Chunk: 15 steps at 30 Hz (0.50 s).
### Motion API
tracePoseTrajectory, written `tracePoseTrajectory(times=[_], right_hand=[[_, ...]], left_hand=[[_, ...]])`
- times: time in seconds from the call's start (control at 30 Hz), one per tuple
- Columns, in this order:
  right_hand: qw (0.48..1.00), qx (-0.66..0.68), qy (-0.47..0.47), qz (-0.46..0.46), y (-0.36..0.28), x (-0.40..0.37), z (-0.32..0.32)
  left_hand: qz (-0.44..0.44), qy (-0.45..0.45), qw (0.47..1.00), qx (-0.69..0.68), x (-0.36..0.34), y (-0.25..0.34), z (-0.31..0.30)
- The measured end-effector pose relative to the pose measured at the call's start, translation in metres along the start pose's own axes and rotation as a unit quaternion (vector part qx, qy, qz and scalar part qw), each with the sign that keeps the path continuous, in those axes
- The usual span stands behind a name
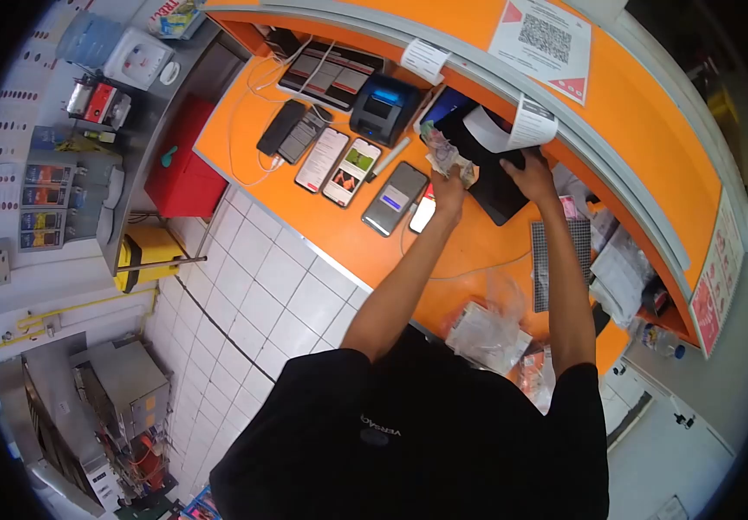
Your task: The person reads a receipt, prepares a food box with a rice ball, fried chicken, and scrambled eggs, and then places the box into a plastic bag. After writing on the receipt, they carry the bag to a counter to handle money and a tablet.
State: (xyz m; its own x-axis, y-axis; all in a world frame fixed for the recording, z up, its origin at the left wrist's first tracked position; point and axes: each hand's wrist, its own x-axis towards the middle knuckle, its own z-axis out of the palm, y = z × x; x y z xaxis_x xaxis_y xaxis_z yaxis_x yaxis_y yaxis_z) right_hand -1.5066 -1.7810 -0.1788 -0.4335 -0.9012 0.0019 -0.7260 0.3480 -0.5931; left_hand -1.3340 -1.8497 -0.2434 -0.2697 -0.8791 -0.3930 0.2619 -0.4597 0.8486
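Note:
My left hand [450, 192] is closed around a bundle of crumpled banknotes [450, 157], held above the orange counter. Just right of it lies a large flat black panel [500, 201], perhaps a tablet or screen. At the panel's right edge is my right hand [532, 178], thumb and fingers apart; its fingertips are partly lost against the dark panel. A curled white paper slip [485, 130] hangs over the panel between the hands. Below my left hand, a phone with a bright screen [423, 211] lies beside a grey phone [394, 199].
Several more phones [352, 172] and a black receipt printer [385, 108] stand left on the orange counter [331, 238], with loose cables. An overhanging shelf [634, 113] edges the far side. Plastic-wrapped papers [487, 336] and a dark grid-like pad [562, 260] lie to the right.

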Motion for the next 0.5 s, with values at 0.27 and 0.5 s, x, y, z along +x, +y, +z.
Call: tracePoseTrajectory(times=[0.27,0.5], right_hand=[[0.993,-0.112,-0.027,-0.021,-0.033,-0.038,0.025],[0.997,-0.062,-0.046,-0.016,-0.043,-0.011,0.030]], left_hand=[[0.037,-0.026,0.998,-0.036,-0.011,0.026,0.025],[0.129,-0.245,0.956,0.099,-0.037,0.123,-0.163]])
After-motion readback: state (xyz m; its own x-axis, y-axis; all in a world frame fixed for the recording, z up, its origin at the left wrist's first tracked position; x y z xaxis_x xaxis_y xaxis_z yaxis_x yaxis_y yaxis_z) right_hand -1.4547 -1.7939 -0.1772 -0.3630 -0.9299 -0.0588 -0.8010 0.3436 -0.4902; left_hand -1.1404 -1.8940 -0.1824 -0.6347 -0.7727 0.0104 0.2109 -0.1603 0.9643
